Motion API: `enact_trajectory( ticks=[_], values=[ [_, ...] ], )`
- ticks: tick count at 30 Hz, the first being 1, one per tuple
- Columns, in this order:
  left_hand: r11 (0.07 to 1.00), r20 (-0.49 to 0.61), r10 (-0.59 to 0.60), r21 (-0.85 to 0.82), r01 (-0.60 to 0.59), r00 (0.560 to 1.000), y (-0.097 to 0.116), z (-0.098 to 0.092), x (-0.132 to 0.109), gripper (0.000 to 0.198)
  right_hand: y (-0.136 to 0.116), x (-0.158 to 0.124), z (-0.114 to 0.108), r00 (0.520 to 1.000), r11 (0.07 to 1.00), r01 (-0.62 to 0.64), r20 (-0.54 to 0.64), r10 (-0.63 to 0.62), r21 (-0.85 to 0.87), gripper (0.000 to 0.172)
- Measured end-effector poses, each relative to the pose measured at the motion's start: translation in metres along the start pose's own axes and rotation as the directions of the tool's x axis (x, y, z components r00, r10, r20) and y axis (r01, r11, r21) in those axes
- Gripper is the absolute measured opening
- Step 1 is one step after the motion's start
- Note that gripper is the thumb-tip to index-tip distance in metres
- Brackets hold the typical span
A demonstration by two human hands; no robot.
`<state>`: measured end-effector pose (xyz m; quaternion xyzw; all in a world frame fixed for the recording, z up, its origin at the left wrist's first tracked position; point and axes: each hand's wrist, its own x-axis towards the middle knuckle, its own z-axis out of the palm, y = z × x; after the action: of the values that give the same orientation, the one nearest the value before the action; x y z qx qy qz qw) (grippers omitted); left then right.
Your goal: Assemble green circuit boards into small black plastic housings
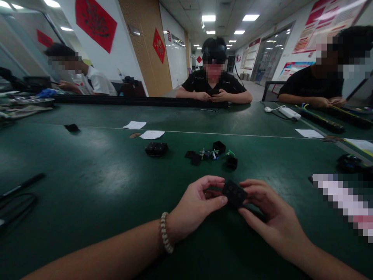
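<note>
We hold a small black box (234, 194) between left fingers (216, 203) and right fingers (254, 223), both partly curled at its sides, over the green tabletop (110, 179).

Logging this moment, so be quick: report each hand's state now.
Left hand: holding the black box, thumb and fingers at its left side.
Right hand: half-curled at its right side; firm grip cannot be told.

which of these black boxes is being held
The black box gripped between the left hand and right hand; the other black boxes rest farther out on the green table.
</note>
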<state>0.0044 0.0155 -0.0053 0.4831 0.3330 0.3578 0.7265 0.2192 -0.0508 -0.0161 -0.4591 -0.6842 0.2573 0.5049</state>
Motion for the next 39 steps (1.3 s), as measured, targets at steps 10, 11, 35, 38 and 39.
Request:
enact_trajectory(
  ticks=[10, 11, 35, 38, 39],
  values=[
    [0.998, -0.013, 0.038, -0.043, -0.038, 0.999, -0.008, -0.004, 0.004, 0.017, -0.009, 0.0, -0.006, 0.996, 0.988, 0.055, 0.082, -0.043, -0.147, 0.014],
    [0.998, -0.016, 0.05, -0.029, -0.05, 0.999, -0.008, -0.005, 0.004, 0.015, -0.008, 0.0, -0.006, 0.995, 0.986, 0.06, 0.088, -0.046, -0.156, 0.014],
    [0.985, 0.148, 0.024, 0.164, -0.048, 0.989, -0.001, 0.002, -0.009, 0.049, -0.001, -0.001, -0.001, 0.997, 0.994, 0.061, 0.044, -0.057, -0.094, 0.04],
    [0.993, 0.131, -0.003, 0.119, -0.013, 0.991, -0.001, 0.001, -0.008, 0.05, -0.002, -0.001, -0.002, 0.998, 0.995, 0.045, 0.057, -0.04, -0.086, 0.035],
    [0.994, 0.128, -0.003, 0.109, -0.011, 0.992, -0.001, 0.001, -0.008, 0.05, -0.003, -0.001, -0.003, 0.998, 0.996, 0.039, 0.055, -0.035, -0.083, 0.033]
  ],
)
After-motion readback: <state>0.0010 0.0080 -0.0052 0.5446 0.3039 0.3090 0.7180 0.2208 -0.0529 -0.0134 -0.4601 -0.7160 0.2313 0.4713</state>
